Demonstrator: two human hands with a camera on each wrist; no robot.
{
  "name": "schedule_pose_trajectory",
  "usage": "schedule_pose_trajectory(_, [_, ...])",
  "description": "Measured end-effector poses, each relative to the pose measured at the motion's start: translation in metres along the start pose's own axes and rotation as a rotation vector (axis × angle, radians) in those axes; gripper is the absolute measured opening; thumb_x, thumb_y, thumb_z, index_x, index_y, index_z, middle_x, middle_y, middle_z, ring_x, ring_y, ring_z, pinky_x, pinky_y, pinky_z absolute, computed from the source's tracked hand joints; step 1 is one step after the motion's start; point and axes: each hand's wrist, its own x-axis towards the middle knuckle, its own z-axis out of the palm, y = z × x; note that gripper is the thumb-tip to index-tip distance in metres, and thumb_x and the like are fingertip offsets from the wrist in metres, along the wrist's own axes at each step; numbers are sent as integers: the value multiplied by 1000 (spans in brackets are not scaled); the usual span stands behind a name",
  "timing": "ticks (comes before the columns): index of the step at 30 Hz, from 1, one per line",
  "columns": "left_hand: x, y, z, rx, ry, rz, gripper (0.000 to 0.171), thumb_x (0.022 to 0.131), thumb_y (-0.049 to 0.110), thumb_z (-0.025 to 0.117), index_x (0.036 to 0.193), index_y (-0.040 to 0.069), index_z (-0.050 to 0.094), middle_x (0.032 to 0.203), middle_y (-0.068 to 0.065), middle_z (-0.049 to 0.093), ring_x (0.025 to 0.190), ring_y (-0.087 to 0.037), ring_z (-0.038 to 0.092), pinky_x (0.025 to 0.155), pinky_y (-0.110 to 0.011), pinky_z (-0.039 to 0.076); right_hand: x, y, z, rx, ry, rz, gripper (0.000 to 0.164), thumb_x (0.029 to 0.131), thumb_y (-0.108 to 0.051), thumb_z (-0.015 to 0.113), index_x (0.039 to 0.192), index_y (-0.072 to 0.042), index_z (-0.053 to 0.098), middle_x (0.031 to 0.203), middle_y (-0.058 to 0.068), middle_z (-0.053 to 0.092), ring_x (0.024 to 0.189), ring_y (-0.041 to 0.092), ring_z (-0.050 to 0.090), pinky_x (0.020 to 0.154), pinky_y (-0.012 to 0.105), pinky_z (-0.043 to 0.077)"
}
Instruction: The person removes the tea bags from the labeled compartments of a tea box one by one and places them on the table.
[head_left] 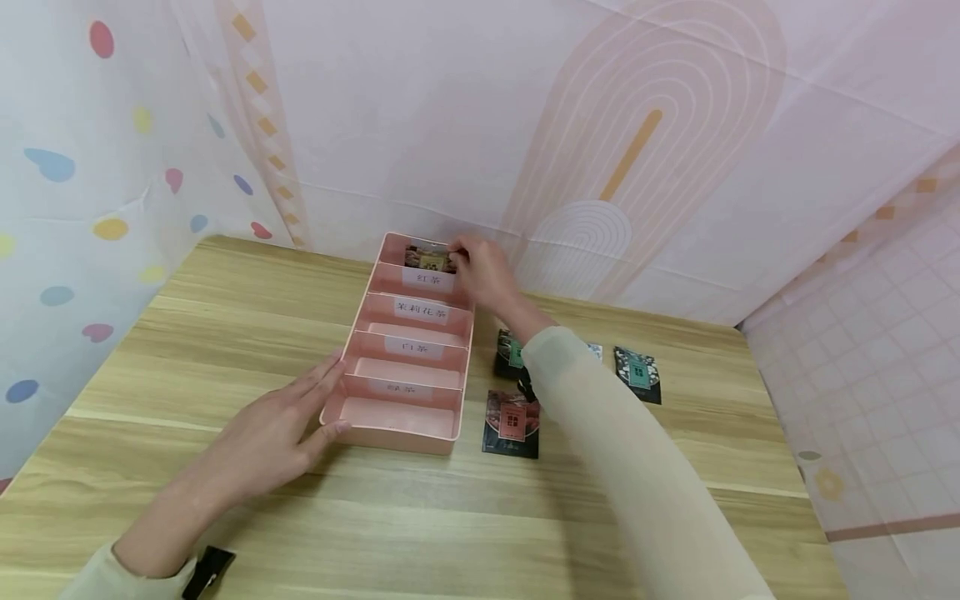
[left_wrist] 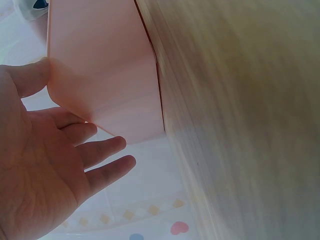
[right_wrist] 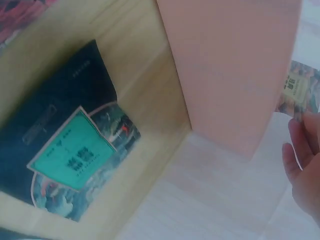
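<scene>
A pink divided box stands on the table, with labels on its dividers. My right hand is at its far end, pinching the edge of a tea sachet with a yellowish label. That sachet's lower part is inside the farthest compartment, hidden behind the divider; in the right wrist view its printed top shows past the box rim. My left hand rests against the near left corner, fingers extended along the side and thumb at the front rim. In the left wrist view its fingertips touch the pink wall.
Right of the box lie a sachet with a red label and one with a green label, partly under my right sleeve. Farther right is a teal-labelled sachet. A patterned cloth hangs behind the wooden table.
</scene>
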Motion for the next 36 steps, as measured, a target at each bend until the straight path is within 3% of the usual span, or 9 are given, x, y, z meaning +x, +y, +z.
schedule_pose_trajectory(10, [1, 0, 1, -1, 6, 2, 72, 105, 35, 64, 158, -6, 38, 165, -24, 36, 137, -48, 52, 108, -63, 46, -4, -6, -26, 60, 41, 35, 22, 108, -4, 57, 124, 3, 70, 122, 18, 72, 108, 26, 70, 93, 30, 58])
schedule_pose_trajectory(14, [1, 0, 2, 0, 4, -1, 73, 105, 36, 64, 158, -6, 38, 165, -24, 36, 137, -48, 52, 108, -63, 47, -7, -7, -36, 82, 92, 13, 20, 107, -3, 58, 120, 5, 71, 116, 19, 73, 103, 27, 71, 90, 32, 58])
schedule_pose_trajectory(36, [0, -3, 1, -1, -8, -9, 73, 105, 36, 63, 160, -4, 36, 166, -23, 34, 140, -47, 50, 107, -64, 47, -39, 1, -83, 67, 183, -67, 17, 105, -2, 62, 116, 6, 73, 108, 19, 74, 94, 26, 69, 82, 36, 58])
